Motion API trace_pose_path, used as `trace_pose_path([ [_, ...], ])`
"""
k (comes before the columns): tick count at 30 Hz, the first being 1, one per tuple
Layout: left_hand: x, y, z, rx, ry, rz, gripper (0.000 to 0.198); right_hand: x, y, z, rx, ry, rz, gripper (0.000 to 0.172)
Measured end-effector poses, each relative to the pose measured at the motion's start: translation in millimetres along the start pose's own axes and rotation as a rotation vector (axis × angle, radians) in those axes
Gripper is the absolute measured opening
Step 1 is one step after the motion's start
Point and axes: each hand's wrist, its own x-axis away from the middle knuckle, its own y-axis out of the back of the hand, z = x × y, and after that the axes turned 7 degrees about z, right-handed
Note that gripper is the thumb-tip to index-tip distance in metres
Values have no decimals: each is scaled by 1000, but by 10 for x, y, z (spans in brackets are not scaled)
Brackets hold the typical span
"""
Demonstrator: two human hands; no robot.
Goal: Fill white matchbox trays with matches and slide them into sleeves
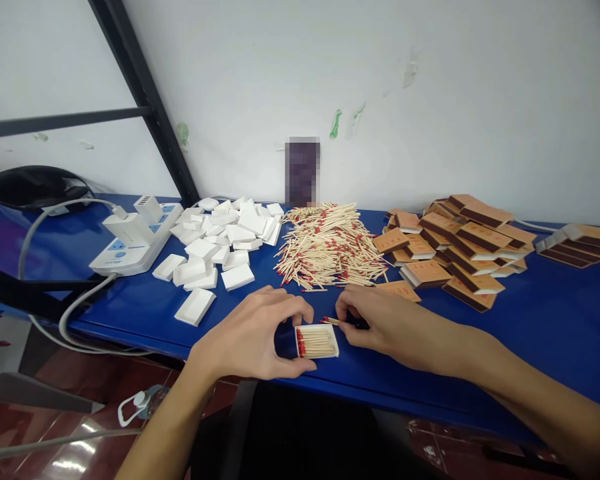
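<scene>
A small white matchbox tray (337, 350) lies near the table's front edge, filled with a row of matches (317, 342) whose red heads point left. My left hand (253, 333) curves round the tray's left end, thumb at the near side and fingers at the far corner, steadying it. Between thumb and fingers of my right hand (375, 320) a few matches (330, 321) are pinched, red heads toward the tray, just beyond its right far corner. Behind both hands rises a big heap of loose matches (330, 247).
White empty trays (240, 233) are piled at the left, beside a power strip (140, 250) with plugs and cables. Orange-brown matchbox sleeves (470, 247) are stacked to the right. A black metal frame (145, 87) stands left; a blurred dark object (303, 170) leans at the wall.
</scene>
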Motion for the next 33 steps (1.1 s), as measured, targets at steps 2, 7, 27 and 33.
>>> trace_pose_path([
  [2,-7,3,-11,-6,-8,3,36,-1,34,24,90,-4,6,6],
  [7,-14,8,-22,-17,0,6,37,-85,118,89,313,-34,75,9],
  [27,-13,-5,35,-27,11,-33,40,-189,88,344,205,191,-11,10],
  [33,-25,-21,28,-82,51,-88,38,-101,171,201,82,184,-282,12],
])
